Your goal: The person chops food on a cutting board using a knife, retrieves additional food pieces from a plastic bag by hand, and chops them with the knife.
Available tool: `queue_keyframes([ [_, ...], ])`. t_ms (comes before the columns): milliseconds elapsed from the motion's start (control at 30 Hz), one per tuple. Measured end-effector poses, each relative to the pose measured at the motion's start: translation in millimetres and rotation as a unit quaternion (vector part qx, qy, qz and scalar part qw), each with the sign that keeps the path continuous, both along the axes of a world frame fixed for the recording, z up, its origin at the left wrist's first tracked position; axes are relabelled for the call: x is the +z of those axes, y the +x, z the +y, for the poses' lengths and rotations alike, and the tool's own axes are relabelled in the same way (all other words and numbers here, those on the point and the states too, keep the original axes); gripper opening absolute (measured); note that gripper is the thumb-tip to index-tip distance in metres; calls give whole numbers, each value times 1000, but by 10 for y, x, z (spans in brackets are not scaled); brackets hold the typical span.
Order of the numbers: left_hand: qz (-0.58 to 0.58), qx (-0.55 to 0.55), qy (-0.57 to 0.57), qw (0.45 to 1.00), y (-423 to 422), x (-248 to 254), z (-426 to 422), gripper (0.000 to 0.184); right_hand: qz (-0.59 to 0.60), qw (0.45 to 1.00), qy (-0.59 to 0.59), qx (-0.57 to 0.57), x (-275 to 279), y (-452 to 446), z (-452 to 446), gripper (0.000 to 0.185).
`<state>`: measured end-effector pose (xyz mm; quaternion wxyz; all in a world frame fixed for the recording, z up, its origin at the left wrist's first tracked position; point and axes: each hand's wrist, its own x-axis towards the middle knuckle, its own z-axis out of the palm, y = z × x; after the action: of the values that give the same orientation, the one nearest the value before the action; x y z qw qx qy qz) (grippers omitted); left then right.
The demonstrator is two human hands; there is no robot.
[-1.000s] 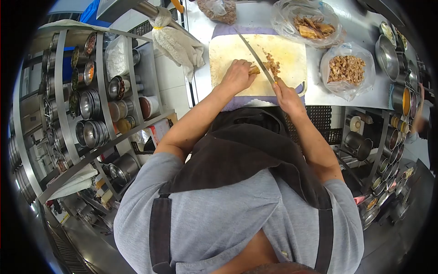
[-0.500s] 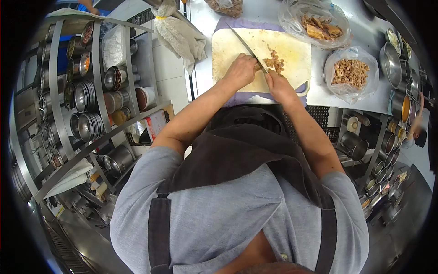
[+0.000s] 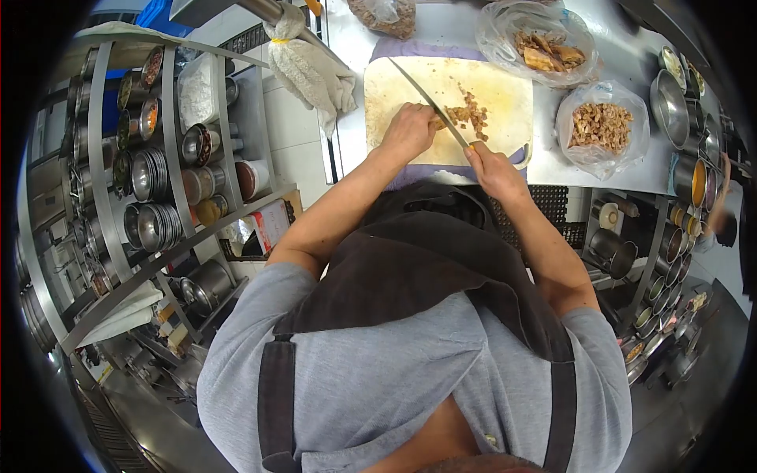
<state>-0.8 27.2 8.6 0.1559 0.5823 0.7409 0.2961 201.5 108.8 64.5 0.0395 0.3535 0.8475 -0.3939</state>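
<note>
On the pale cutting board (image 3: pixel 394 83), my right hand (image 3: pixel 497 169) is closed around the handle of a long kitchen knife (image 3: pixel 422 93). Its blade slants up and to the left across the board. My left hand (image 3: pixel 410 132) is closed, fingers curled, left of the blade. Its fingertips press on a brown piece of meat (image 3: pixel 442 118), which they partly cover. Small chopped meat bits (image 3: pixel 475 115) lie scattered right of the blade. A clear bag of diced meat (image 3: pixel 603 128) sits right of the board. Another bag with larger brown pieces (image 3: pixel 550 54) lies behind it.
A tied bag (image 3: pixel 386 16) stands at the back edge of the board. A towel (image 3: pixel 311 71) hangs from a rail on the left. Metal shelves with bowls (image 3: pixel 150 173) flank my left. Steel bowls (image 3: pixel 670 108) line the right, where another person (image 3: pixel 725 217) is partly visible.
My right hand and the knife have shifted slightly down and right, away from my left fingers. The view has moved a little. A person's hand at the top left is no longer visible.
</note>
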Motion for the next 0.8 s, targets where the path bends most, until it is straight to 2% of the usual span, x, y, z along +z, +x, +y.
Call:
queue_keyframes([
  [267,10,-30,37,999,-58,-85,43,4,11,999,-19,23,-270,-159,50,31],
  [367,17,-21,29,999,-74,-93,25,4,44,999,7,6,-453,-292,0,31],
  [800,36,-9,39,999,-74,-99,48,6,-10,1000,6,26,-407,-325,65,34],
])
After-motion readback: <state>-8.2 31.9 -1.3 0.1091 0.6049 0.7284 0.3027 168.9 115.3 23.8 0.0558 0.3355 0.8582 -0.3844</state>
